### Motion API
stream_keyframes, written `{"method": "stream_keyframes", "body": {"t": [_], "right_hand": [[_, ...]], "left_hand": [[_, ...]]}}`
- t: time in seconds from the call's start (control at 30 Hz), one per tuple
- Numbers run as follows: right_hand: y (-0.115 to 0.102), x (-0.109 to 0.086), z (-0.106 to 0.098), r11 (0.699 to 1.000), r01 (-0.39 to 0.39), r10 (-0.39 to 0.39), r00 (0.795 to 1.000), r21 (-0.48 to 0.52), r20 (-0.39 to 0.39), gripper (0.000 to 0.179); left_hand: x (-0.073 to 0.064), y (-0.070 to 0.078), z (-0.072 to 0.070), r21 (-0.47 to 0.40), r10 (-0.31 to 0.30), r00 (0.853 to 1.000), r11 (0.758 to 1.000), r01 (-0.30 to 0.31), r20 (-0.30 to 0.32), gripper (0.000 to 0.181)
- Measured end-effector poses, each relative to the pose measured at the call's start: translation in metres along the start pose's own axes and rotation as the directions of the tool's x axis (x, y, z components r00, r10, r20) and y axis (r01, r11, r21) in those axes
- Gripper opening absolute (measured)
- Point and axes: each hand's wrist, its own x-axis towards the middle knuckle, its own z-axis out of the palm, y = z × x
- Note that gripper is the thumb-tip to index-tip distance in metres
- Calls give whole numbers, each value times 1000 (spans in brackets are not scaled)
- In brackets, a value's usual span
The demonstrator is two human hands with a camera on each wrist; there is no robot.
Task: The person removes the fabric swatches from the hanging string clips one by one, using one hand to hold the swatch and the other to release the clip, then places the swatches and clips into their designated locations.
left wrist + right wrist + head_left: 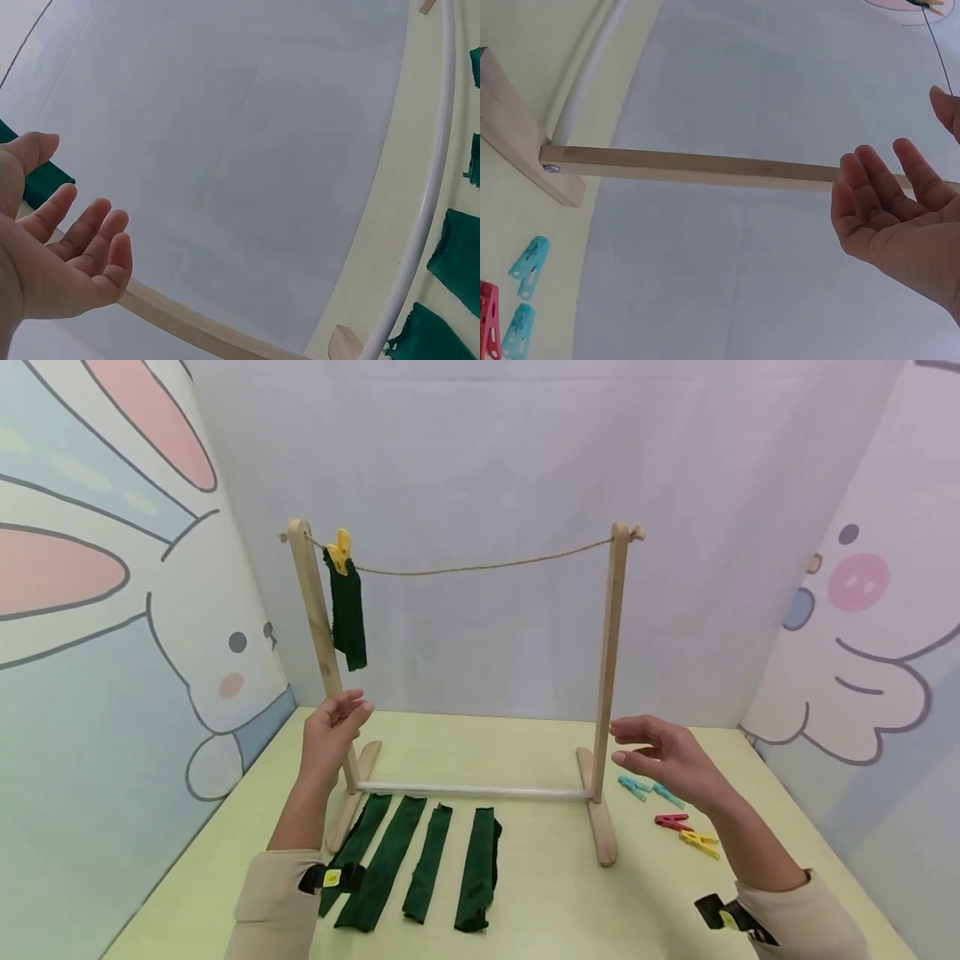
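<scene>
A dark green cloth strip (348, 618) hangs from the string (480, 567) near the left post, pinned by a yellow clothespin (340, 553). Below that cloth, in front of the left post (318, 610), my left hand (330, 731) is raised with loosely bent fingers and nothing in it. My right hand (667, 760) hovers beside the right post (611, 668), its fingers relaxed and holding nothing. In the left wrist view the left palm (52, 270) faces up near the hanging cloth. The right wrist view has the right hand (907, 217) overlapping the wooden post.
Several green cloth strips (386, 868) lie side by side on the table in front of the white crossbar (472, 791). Right of the rack lie blue clothespins (634, 787), a red clothespin (672, 822) and a yellow clothespin (701, 843). Printed panels (90, 760) stand at both sides.
</scene>
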Motion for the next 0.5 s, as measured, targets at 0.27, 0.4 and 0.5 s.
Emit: {"method": "stream_keyframes", "body": {"t": [0.27, 0.4, 0.5], "right_hand": [[-18, 23, 9, 993, 100, -99, 995, 60, -24, 30], [-26, 33, 13, 988, 132, -131, 991, 80, -22, 31], [-30, 41, 17, 985, 146, -145, 989, 93, -18, 32]], "left_hand": [[11, 2, 1, -69, -46, 999, 997, 46, -2, 56], [13, 5, 5, -97, -70, 997, 993, 71, 15, 61], [16, 6, 8, -129, -83, 996, 988, 85, 27, 64]]}}
